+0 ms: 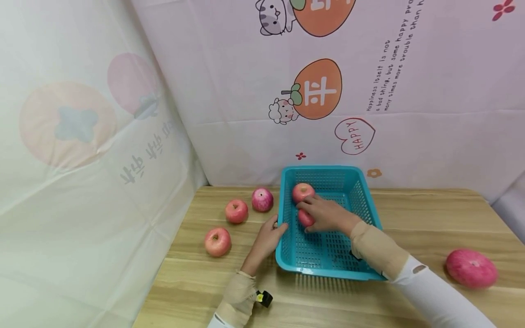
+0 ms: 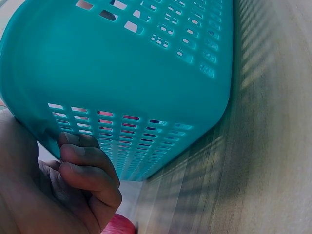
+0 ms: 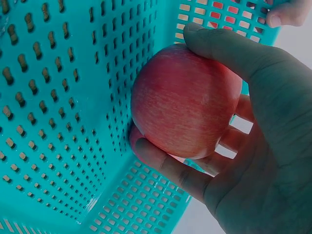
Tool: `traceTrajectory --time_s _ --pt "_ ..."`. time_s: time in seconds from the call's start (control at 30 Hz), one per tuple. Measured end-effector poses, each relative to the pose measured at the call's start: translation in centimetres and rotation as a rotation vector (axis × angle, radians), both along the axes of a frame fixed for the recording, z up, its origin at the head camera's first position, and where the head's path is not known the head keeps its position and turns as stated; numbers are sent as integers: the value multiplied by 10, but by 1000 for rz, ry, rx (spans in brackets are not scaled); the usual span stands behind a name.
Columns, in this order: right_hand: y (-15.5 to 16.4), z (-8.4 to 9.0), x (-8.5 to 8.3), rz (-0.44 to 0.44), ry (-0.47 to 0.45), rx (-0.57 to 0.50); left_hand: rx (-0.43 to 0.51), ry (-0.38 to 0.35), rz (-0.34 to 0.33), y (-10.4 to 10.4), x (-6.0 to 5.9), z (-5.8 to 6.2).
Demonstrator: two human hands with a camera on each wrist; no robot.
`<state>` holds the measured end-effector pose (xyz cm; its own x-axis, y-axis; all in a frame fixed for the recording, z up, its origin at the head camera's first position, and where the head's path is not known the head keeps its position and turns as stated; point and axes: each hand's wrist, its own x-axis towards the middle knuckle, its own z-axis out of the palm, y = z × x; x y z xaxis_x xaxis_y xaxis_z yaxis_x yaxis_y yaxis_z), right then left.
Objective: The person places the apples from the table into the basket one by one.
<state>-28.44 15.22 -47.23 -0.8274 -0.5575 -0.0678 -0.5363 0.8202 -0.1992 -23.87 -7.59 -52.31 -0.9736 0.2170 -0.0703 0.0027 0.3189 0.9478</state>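
A blue-green plastic basket (image 1: pixel 328 272) with perforated sides stands on the wooden table. My left hand (image 1: pixel 266 238) holds its left rim, thumb over the edge and curled fingers (image 2: pixel 90 163) against the outer wall. Inside the basket, my right hand (image 1: pixel 328 215) grips a red apple (image 3: pixel 183 102), thumb on one side and fingers around the other. A second pink-red apple (image 1: pixel 302 192) sits just beyond it by the basket's far left corner, partly hidden in the right wrist view.
Left of the basket lie two apples, one farther back (image 1: pixel 236 211) and one nearer (image 1: pixel 218 242), plus a round purple-pink fruit (image 1: pixel 262 200). A large oval pink fruit (image 1: pixel 471 269) lies at the right. Printed white cloth (image 1: pixel 246 150) hangs behind the table.
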Motion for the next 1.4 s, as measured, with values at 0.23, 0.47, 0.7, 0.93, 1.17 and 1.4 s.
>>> traceTrajectory --time_s 0.23,0.47,0.7,0.93,1.17,1.4 --pt "-5 -1 0 42 6 21 12 1 0 0 0 -1" --pt "-9 -2 0 57 -14 23 2 -2 1 -1 2 -1" --pt "-12 -3 0 64 -14 22 2 -2 1 -1 2 -1" --pt "-12 -5 -1 71 5 26 -12 11 -7 -1 2 0" --pt "-14 -5 -2 85 21 36 -15 7 -5 -1 1 0" --pt "-16 -8 -5 92 35 59 -14 5 -1 -1 0 0"
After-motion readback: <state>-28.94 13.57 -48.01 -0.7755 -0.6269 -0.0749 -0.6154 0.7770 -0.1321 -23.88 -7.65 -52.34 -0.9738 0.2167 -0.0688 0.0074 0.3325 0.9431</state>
